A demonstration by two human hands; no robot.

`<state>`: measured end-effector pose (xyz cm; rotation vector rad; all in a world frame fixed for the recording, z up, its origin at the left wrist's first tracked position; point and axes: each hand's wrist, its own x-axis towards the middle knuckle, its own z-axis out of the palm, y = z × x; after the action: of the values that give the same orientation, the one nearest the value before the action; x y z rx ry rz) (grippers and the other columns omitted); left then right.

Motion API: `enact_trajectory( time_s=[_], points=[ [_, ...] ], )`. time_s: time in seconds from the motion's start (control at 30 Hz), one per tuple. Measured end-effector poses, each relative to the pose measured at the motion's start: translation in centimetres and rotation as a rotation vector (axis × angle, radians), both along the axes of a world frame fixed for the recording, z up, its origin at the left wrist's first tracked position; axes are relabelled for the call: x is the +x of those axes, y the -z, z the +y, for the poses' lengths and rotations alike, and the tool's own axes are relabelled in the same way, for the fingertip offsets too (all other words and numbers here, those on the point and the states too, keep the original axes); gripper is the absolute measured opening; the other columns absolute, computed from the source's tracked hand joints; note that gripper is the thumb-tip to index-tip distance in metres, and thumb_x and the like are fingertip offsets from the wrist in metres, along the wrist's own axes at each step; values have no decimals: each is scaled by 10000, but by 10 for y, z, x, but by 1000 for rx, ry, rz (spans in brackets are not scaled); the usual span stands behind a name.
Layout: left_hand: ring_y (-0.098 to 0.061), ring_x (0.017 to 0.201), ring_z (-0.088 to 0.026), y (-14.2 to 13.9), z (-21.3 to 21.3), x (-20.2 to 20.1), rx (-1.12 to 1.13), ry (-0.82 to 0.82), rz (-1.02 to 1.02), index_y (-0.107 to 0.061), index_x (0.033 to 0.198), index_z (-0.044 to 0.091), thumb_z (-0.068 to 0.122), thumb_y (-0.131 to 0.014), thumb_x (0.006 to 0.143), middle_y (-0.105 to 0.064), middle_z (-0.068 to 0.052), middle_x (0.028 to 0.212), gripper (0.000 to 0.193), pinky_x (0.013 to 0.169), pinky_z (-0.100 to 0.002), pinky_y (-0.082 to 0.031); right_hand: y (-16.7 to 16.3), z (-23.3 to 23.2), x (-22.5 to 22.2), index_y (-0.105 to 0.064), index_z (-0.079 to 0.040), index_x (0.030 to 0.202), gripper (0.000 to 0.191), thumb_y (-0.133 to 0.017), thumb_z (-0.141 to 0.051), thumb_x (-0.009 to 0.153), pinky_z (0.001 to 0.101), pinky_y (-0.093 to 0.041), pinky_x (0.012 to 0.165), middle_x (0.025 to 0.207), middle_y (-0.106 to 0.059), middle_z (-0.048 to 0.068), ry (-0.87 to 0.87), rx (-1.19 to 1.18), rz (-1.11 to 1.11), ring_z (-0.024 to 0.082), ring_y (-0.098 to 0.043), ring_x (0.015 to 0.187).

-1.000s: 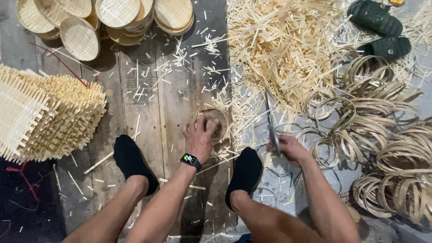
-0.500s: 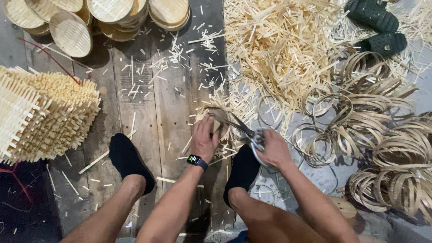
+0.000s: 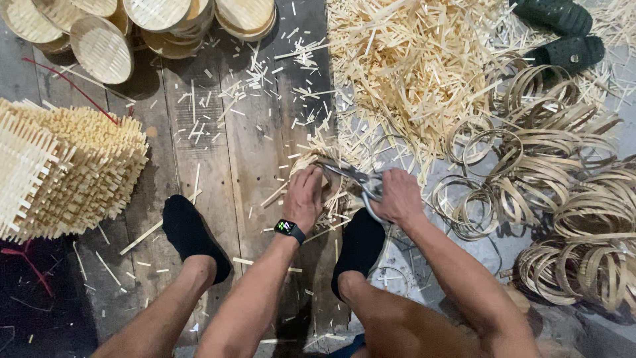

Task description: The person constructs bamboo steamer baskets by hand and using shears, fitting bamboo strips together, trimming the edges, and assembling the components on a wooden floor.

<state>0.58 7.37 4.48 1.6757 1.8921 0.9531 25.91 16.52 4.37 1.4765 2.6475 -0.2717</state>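
— At far left, on the dark wooden plank floor [image 3: 225, 132]: a tall stack of pale square woven bamboo mats [image 3: 59, 172], and above it a pile of shallow round woven bamboo trays [image 3: 99, 46]. Anything in those trays?

— Nothing to be seen. Nested one on another, some tipped sideways. No other container in sight, only loose heaps.

— Further right?

— Two black-socked feet [image 3: 189, 232], planted apart. Between them the left hand [image 3: 305, 195], black smartwatch [image 3: 288, 229] at the wrist, fingers curled tight over a small round woven bamboo piece [image 3: 319, 174], pressing it to the floor just beyond the right foot.

— And the cutting side?

— Right hand [image 3: 397, 195], closed through the handles of grey metal scissors [image 3: 354, 176]. Blades pointing left, at the rim of the piece, touching or nearly so. Hard to tell how far parted.

— Best way to handle this cut?

— Probably: hold the piece flat and steady, fingertips well back from the blades. Snip close to the rim in short bites. Turn the piece rather than the wrist.

— Beyond the right hand?

— A big heap of pale bamboo offcuts [image 3: 411, 59] up top. Coils of thin bamboo strip hoops [image 3: 563, 185] at the right, nothing inside them. A pair of dark green rubber clogs [image 3: 563, 33] in the top corner.
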Motion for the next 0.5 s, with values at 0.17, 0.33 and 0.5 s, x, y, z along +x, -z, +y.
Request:
enact_trajectory(
  time_s=[0.17,0.33,0.5],
  points=[
    [-571,1193,-379,-3,0,2,-48,-35,-5,-631,1260,122,-47,-685,827,-575,-177,1283,469,969,-443,-528,9,6,11,-662,2,960,342,-625,-330,885,474,-546,662,866,-626,204,3,-68,-46,342,-646,762],
    [-563,1149,-391,-6,2,1,-9,-22,24,-649,1254,131,-85,-694,760,-592,-150,1211,541,957,-476,-535,8,6,7,-652,15,887,472,-678,-447,796,477,-544,706,840,-624,193,24,-53,-74,341,-645,777],
    [-577,1170,-390,-12,2,-2,-66,-25,21,-665,1257,149,-88,-652,722,-587,-180,1250,585,947,-455,-543,20,8,-4,-660,-11,968,350,-648,-351,885,465,-548,704,894,-628,177,16,-66,-84,314,-648,806]
  ],
)
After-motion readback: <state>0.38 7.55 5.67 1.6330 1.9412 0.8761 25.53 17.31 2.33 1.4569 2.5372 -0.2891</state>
